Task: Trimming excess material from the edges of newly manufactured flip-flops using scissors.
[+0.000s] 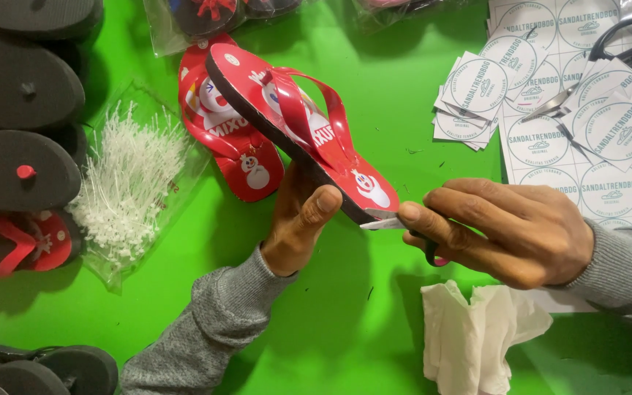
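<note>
Meanwhile, a red flip-flop with snowman prints was held tilted above the middle of the green counter, its heel end lowest. The left hand gripped it from beneath, thumb pressed on the sole's edge and the other fingers hidden under the sole. The right hand had its fingers curled tight around a small blade, whose tip touched the heel edge of the flip-flop. A second red flip-flop lay flat on the counter just behind the held one. A clear bag of white plastic fasteners sat toward the left edge, beside dark soles stacked there. Round-printed label sheets and scissors filled the far right corner. Crumpled white tissue lay near the front edge, below the right hand.
</note>
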